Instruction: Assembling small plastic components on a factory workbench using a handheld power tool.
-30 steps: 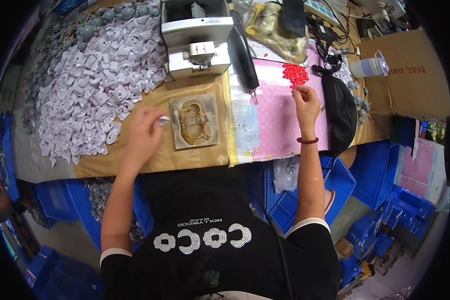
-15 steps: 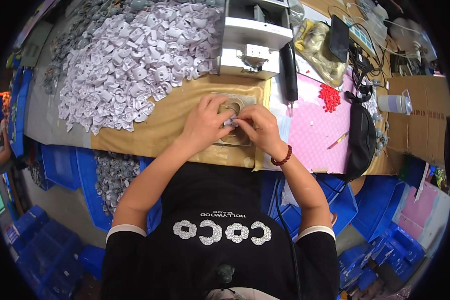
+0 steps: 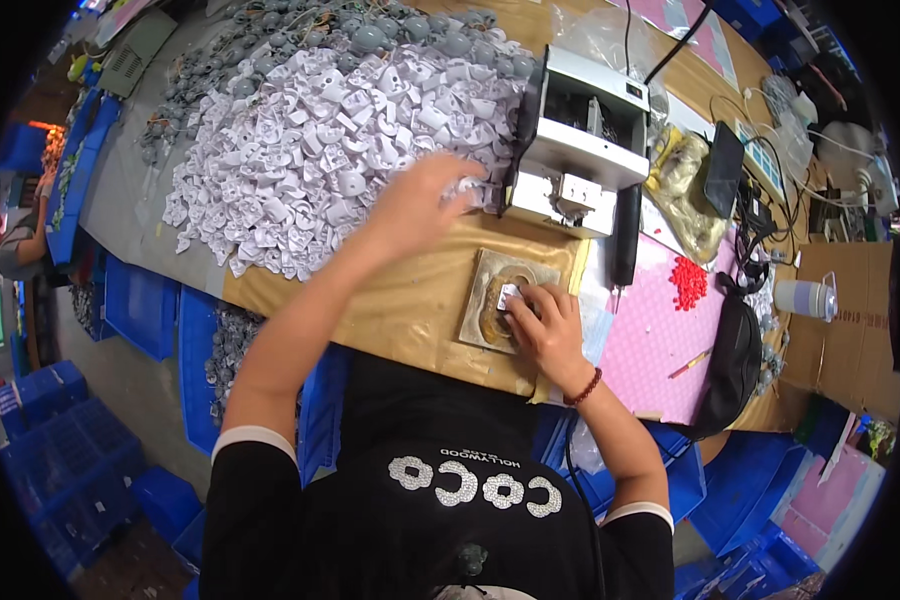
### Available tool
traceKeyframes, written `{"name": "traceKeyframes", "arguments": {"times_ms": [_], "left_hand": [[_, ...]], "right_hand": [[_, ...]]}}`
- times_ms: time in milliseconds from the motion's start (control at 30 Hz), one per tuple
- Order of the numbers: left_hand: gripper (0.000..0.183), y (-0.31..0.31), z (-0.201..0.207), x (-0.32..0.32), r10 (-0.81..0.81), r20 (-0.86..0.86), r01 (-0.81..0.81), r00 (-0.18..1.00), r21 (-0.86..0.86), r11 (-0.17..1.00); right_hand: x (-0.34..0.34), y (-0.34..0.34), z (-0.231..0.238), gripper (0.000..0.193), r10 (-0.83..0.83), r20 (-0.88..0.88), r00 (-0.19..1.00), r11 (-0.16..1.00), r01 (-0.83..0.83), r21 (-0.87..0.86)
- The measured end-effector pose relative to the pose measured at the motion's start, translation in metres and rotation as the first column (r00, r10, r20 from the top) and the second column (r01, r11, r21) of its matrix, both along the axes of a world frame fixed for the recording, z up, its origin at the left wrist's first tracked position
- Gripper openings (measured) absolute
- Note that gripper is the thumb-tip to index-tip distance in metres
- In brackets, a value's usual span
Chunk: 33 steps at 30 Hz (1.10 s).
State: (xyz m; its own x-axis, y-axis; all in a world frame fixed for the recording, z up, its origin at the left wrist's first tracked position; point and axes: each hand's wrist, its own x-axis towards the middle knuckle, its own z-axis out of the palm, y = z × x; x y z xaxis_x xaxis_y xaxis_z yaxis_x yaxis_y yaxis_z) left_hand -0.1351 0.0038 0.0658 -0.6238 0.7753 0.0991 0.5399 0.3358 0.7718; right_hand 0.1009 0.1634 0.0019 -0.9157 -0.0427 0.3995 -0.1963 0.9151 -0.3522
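My left hand (image 3: 420, 210) is smeared by motion at the near right edge of a heap of white plastic parts (image 3: 300, 160). Something white shows at its fingertips, but whether the fingers grip it is too blurred to tell. A square metal fixture (image 3: 475, 315) with a rounded recess lies on the brown-covered table, and a small white plastic part (image 3: 508, 292) sits over that recess. Closed fingers of my right hand (image 3: 550, 328) are at this part's right side, the thumb and forefinger against it.
Behind the fixture stands a white box-shaped machine (image 3: 595, 140), with a black electric screwdriver (image 3: 626, 235) beside it. Red small pieces (image 3: 689, 283) lie on pink sheeting (image 3: 645, 340), near a black pouch (image 3: 727, 365). Grey round parts (image 3: 370, 40) are piled behind the white heap.
My left hand has left the fixture and moved away to the white heap. My right hand stays at the fixture with the white part. The whole view has shifted and tilted.
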Motion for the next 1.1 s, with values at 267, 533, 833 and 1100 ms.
{"name": "traceKeyframes", "arguments": {"times_ms": [267,533,833,1100], "left_hand": [[0.046,0.008,0.006,-0.201,0.181,-0.805,-0.461,0.565,-0.125,0.879],[0.047,-0.009,0.052,-0.197,0.145,-0.675,-0.325,0.723,-0.148,0.934],[0.043,-0.030,0.171,-0.062,-0.132,0.094,0.095,0.987,0.328,0.940],[0.034,-0.014,0.132,0.055,-0.525,0.416,0.282,0.742,0.517,0.808]], "right_hand": [[-0.003,-0.002,-0.007,0.043,-0.057,0.042,0.998,0.966,0.065,-0.249],[0.006,0.024,0.005,0.049,-0.213,0.051,0.976,0.742,0.195,-0.641],[-0.022,0.027,0.078,0.035,-0.146,-0.122,0.982,0.833,0.056,-0.551],[-0.034,0.012,0.117,0.042,0.053,-0.051,0.997,0.572,-0.072,-0.817]]}}
